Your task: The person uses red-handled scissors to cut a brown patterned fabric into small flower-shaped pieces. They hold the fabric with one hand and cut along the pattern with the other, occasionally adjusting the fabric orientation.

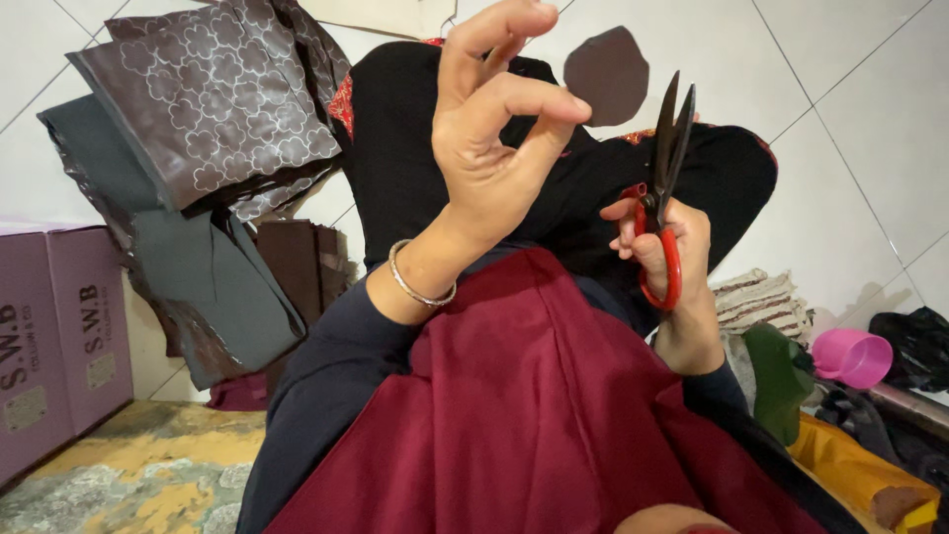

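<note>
Gripping red-handled scissors (664,198), right hand (667,247)

The scissors (664,198) have dark, dull metal blades and glossy red handles. A smooth, matt maroon cloth (534,415) lies near. Far left, a brown patterned sheet (213,99) shines like leatherette. The bracelet (415,287) is polished metal; the pink cup (852,356) looks plastic.

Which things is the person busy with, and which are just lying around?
In use: scissors in the right hand; left hand, raised, fingers pinched; black cloth beneath.

Lying about: patterned sheets, purple box, pink cup, brown scrap.
</note>
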### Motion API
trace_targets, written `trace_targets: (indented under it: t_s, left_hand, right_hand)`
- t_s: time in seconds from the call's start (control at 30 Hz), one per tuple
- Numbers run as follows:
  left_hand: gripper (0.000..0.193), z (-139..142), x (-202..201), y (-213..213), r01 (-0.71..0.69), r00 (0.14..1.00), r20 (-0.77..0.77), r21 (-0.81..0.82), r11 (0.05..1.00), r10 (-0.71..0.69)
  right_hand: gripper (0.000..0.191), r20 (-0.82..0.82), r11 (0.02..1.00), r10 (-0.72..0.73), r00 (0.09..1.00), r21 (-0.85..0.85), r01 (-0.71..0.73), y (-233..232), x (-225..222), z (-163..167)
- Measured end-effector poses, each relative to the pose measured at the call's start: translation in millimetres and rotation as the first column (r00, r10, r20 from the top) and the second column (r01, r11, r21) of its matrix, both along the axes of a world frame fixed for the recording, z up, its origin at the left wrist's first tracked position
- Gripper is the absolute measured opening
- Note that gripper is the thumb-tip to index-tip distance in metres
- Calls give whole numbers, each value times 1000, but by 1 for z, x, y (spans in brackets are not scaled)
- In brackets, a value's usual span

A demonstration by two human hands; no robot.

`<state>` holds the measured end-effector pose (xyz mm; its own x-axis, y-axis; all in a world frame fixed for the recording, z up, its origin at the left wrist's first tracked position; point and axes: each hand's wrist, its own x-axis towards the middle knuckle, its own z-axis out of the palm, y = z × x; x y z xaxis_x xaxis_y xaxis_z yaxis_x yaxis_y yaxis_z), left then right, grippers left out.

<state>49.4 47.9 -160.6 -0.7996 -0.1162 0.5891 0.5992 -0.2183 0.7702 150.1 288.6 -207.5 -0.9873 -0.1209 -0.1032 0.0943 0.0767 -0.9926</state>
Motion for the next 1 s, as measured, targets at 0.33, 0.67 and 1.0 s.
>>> trace_targets:
  t_s: [0.33, 0.67, 1.0]
  left_hand:
    - [13, -7, -2, 6, 259, 810, 329, 543, 799, -486]
    - [23, 4, 3, 6, 231, 779, 363, 591, 773, -510]
    - [20, 7, 9, -1, 257, 797, 379, 490, 833, -469]
  right_hand:
    - [78, -48, 998, -8, 999, -56, 5, 0, -4, -2]
    - [43, -152, 987, -22, 988, -162, -3, -35, -51, 65]
    - [24, -150, 947, -158, 976, -304, 106, -68, -87, 92]
